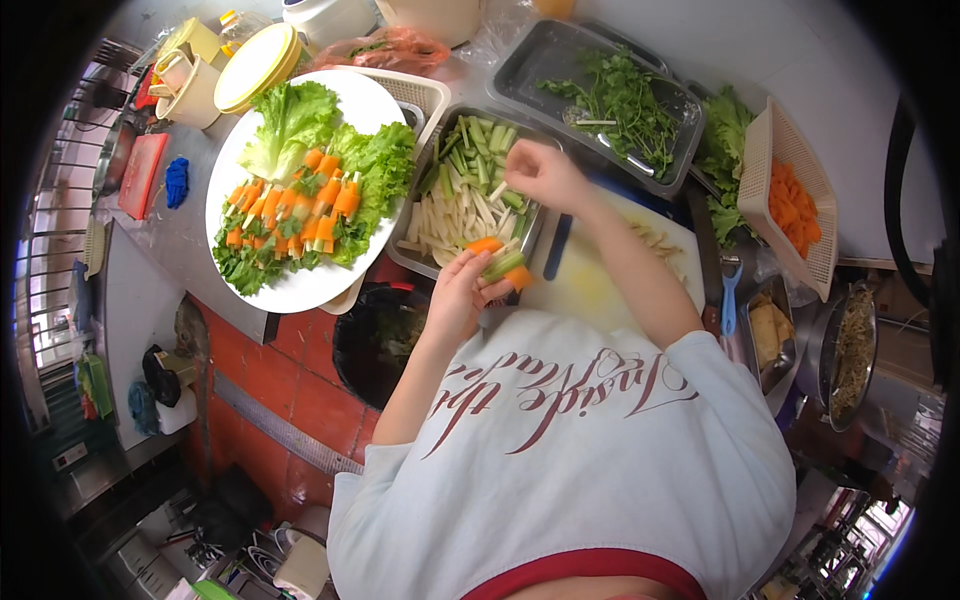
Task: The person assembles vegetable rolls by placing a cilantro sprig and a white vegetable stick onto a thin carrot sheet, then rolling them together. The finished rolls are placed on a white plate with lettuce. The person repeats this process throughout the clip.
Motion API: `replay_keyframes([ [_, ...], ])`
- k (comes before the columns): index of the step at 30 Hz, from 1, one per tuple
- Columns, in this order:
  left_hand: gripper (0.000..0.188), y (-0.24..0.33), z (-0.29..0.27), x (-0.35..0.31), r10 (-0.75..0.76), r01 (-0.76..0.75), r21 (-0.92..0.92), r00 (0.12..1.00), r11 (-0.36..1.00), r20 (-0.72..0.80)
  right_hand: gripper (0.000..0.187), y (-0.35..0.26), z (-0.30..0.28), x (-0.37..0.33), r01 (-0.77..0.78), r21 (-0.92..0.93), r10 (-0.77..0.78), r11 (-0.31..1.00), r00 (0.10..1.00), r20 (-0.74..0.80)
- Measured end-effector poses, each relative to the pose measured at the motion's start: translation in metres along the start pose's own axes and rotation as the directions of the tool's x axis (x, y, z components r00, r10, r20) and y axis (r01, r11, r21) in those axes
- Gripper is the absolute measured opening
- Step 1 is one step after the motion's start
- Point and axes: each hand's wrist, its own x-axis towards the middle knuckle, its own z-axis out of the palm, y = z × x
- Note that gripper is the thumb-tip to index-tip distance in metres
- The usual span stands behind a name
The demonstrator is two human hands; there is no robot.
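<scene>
While the left hand (pixel 464 290) holds a bundle of carrot and green stalk (pixel 505 265) between curled fingers at the near edge of the tray (pixel 534 232), the right hand (pixel 545 177), fingertips pinched narrow at a pale strip (pixel 499 191), stands above the cut vegetables (pixel 452 216). Carrot rolls (pixel 320 206) rest on lettuce (pixel 290 122) on the plate (pixel 372 96), to the left. Ornate dark red lettering (pixel 541 424), partly creased, crosses the pale shirt (pixel 610 490).

We are facing a counter (pixel 180 232): a plate (pixel 372 98) is lying left of a tray (pixel 537 232) of stalks (pixel 435 222), a cutting board (pixel 580 278) is lying to its right, herbs (pixel 622 112) are resting in a pan (pixel 528 78) behind the board, carrots (pixel 790 208) are sitting in a basket (pixel 758 165) farther right.
</scene>
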Motion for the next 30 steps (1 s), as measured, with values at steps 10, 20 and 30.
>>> replay_keyframes([
  [10, 0.029, 0.002, 0.017, 0.010, 0.037, -0.039, 0.037, 0.998, 0.999, 0.056, 0.015, -0.015, -0.002, -0.069, -0.024, 0.227, -0.038, 0.974, 0.964, 0.265],
  [20, 0.029, -0.011, 0.031, 0.017, -0.012, 0.001, 0.168, 0.998, 0.986, 0.068, 0.015, -0.015, -0.147, -0.125, 0.217, 0.083, -0.167, 0.973, 0.901, -0.399],
  [30, 0.027, -0.014, 0.041, 0.027, -0.024, -0.008, 0.181, 0.985, 0.983, 0.173, 0.033, 0.054, -0.325, -0.167, -0.781, -0.547, 0.512, 0.303, 0.617, -0.597],
])
